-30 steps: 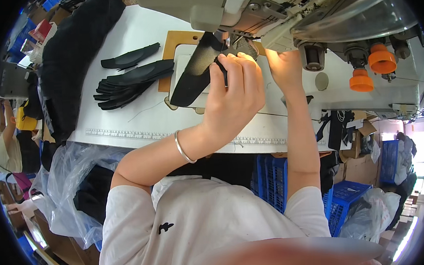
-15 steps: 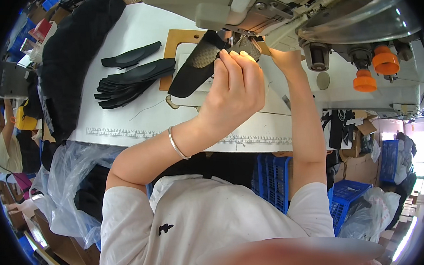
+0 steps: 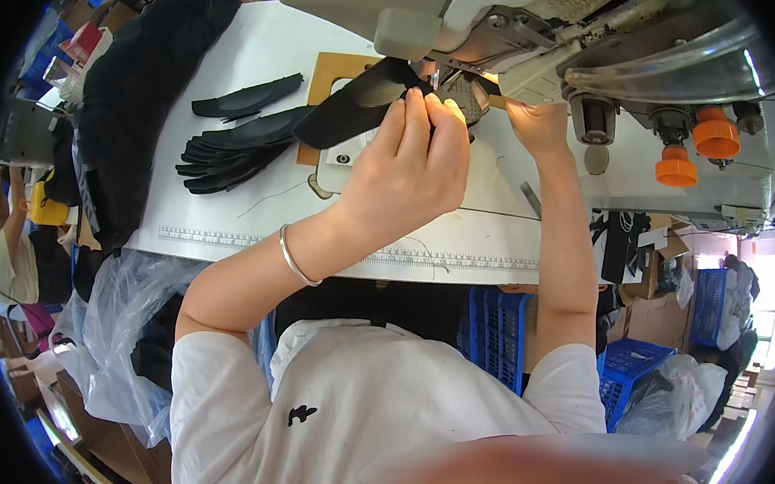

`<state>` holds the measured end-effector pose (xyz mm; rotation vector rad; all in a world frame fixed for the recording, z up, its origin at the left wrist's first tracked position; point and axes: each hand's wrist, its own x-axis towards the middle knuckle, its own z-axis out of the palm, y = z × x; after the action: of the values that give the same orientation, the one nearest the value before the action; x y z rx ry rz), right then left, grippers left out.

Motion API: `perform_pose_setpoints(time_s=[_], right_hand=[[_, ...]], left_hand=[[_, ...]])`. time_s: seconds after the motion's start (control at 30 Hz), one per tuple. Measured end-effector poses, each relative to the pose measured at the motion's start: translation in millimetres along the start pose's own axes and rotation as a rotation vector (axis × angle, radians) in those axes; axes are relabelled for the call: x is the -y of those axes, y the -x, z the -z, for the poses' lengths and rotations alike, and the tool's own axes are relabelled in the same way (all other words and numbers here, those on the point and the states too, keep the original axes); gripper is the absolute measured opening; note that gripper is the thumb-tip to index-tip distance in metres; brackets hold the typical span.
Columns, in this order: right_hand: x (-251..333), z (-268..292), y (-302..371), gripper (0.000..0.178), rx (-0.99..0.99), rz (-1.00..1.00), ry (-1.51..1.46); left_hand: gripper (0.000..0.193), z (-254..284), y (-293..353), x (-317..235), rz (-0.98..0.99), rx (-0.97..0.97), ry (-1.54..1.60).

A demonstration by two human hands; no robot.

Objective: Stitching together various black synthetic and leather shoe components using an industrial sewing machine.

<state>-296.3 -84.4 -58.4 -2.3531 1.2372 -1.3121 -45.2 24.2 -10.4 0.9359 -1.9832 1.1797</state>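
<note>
Under the head of a sewing machine lies a black shaped fabric piece with a mesh patch in its middle. My left hand pinches its near edge close to the needle, fingertips together. On the far right side of the needle, my right hand reaches in by a grey mesh part and a tan edge; its fingertips are mostly hidden there. To the left, several similar black curved pieces lie stacked and fanned out, with another piece apart behind them.
A tan plate lies beneath the work. A ruler strip runs along the table's front edge, with loose threads nearby. Black material is heaped at left. Orange knobs hang at right, and blue crates stand below.
The black piece has turned, its free end swinging away from me and slightly left. My left hand has turned with it and shifted a little left and nearer. The right hand stays beside the needle.
</note>
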Motion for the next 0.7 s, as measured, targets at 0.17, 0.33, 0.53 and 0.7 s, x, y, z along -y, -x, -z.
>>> perform_pose_setpoints(time_s=[0.17, 0.33, 0.53, 0.7], right_hand=[[-29.2, 3.8, 11.4, 0.05, -0.004, -0.002, 0.297], [13.6, 4.8, -8.3, 0.038, -0.032, 0.094, 0.217], [25.6, 15.6, -6.5, 0.03, 0.067, 0.203, 0.324], [59.0, 21.5, -5.8, 0.025, 0.098, 0.225, 0.495]], left_hand=[[0.015, -1.1, -1.1, 6.6, -0.009, -0.045, 0.069], [0.016, -4.7, 0.2, 10.6, -0.006, -0.047, 0.112], [0.017, -2.7, 1.9, 22.9, 0.044, -0.061, 0.309], [0.017, 0.6, 0.6, 31.8, 0.105, -0.031, 0.465]])
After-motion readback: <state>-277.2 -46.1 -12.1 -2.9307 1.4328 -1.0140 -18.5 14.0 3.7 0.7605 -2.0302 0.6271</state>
